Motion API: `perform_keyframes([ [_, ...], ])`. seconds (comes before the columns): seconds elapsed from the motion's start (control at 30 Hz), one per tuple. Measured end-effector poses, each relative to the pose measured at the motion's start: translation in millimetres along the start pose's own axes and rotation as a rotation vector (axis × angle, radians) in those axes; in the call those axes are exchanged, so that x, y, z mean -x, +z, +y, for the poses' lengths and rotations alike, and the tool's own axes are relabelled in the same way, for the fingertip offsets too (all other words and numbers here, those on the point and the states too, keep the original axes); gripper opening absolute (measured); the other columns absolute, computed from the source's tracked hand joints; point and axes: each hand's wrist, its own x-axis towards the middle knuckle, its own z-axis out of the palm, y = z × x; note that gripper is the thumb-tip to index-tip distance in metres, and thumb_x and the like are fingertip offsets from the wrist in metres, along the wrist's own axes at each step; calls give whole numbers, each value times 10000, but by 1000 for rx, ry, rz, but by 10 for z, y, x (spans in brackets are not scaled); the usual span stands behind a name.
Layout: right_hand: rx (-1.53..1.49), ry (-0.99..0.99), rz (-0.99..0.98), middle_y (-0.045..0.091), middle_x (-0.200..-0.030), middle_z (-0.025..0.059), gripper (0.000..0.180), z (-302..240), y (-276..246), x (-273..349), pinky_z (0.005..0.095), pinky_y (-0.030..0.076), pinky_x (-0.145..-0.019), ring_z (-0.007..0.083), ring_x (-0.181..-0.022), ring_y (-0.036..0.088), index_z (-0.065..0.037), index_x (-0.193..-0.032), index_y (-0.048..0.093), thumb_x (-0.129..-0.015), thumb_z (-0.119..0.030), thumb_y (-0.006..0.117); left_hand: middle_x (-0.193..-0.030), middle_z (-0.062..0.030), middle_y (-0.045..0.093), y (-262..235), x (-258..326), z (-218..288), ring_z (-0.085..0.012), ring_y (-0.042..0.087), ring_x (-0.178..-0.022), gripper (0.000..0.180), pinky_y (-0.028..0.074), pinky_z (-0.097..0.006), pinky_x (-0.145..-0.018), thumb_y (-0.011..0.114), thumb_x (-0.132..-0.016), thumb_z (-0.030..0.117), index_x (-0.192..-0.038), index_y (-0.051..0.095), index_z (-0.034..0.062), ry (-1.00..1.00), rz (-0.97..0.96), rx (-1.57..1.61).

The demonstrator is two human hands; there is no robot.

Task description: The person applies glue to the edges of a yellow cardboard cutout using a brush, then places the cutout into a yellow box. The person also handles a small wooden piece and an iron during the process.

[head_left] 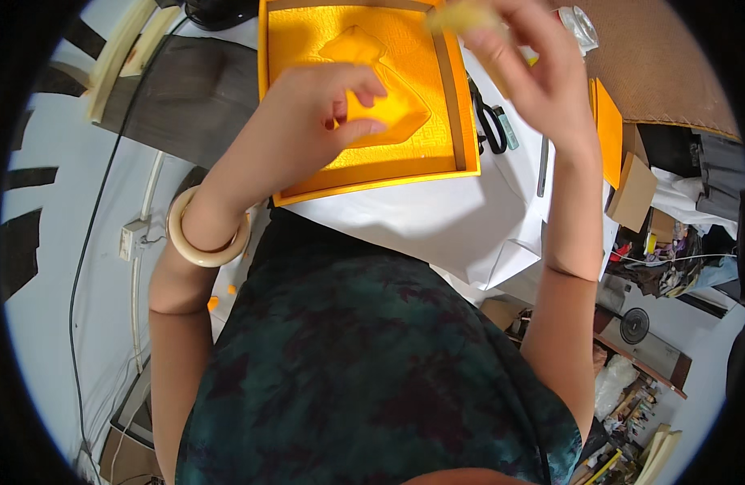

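Note:
A yellow tray-like box (372,184) with raised walls lies on the white-covered tabletop. Its lining is patterned, and a smooth gourd-shaped hollow (400,109) is sunk into it. My left hand (324,113) is over the box's left side, thumb and curled fingers apart, with nothing visible between them. A pale bangle circles that wrist. Beyond the box's far right corner, my right hand (526,56) is raised and closed on a pale yellow piece (461,18), too blurred to tell its kind.
Black-handled scissors (492,125) and a small teal item (508,129) lie right of the box. A crumpled clear-and-silver object (581,31) stands farther right. Orange sheets (605,133) and a brown board (671,65) are at the right edge. A black cable runs down the left wall.

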Motion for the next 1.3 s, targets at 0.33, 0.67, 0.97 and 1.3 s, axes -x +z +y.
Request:
perform_keyframes([
  [0.33,-28,-293,-667,611,-881,63,177,68,287,157,412,502,-782,288,-881,608,-45,-830,698,-670,-2,760,-1001,-109,691,131,34,-94,-332,634,-985,286,515,-412,-882,820,-703,86,-966,729,22,40,-305,-333],
  [0.67,256,-437,-590,629,-849,85,86,216,377,-8,411,510,-733,314,-830,626,-30,-806,690,-732,-42,732,-886,-137,632,166,68,-140,-349,645,-833,212,524,-414,-730,781,-743,89,-932,720,15,11,-338,-271],
  [0.97,210,-284,-721,619,-788,106,70,168,478,69,440,507,-700,328,-829,631,-41,-833,670,-773,-26,703,-871,-131,609,182,61,-160,-334,638,-813,208,513,-402,-707,777,-739,65,-930,715,12,3,-340,-234],
  [1.3,167,-288,-777,628,-781,98,74,77,491,149,428,505,-749,323,-822,631,-29,-789,676,-731,-34,721,-865,-130,593,168,39,-109,-335,627,-798,185,499,-406,-694,780,-742,67,-892,695,0,-34,-378,-262],
])
